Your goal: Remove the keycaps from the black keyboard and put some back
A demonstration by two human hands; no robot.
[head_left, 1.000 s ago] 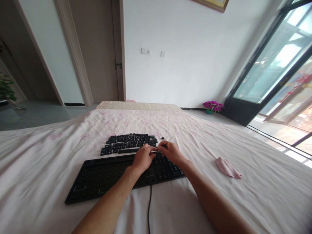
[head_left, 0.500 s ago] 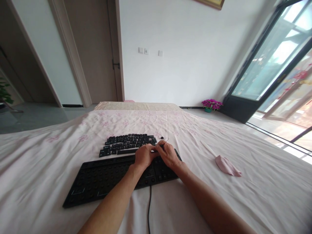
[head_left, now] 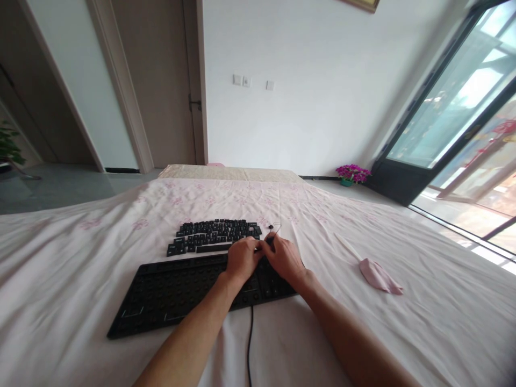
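A black keyboard [head_left: 161, 294], most of its keycaps off, lies at a slant on the bedsheet. Over its right part, my left hand [head_left: 242, 257] and my right hand [head_left: 285, 259] meet at the fingertips. My right hand is closed on a wire keycap puller [head_left: 278, 226], whose thin loop sticks out beyond the fingers. The fingers of my left hand are pinched together against the right ones; what they hold, if anything, is hidden. Beyond the keyboard, loose black keycaps [head_left: 220, 232] lie in rows. One small dark keycap [head_left: 271, 227] sits apart, near the wire loop.
The keyboard's cable [head_left: 250, 344] runs toward me between my forearms. A pink cloth [head_left: 379, 276] lies on the patterned bedsheet [head_left: 322, 231] to the right. Past the bed are a door [head_left: 157, 80], purple flowers [head_left: 352, 173] and a glass door [head_left: 439, 107].
The view has shifted slightly. My hands stay together over the keyboard's right part, and more of the wire loop now shows above my right fingers.
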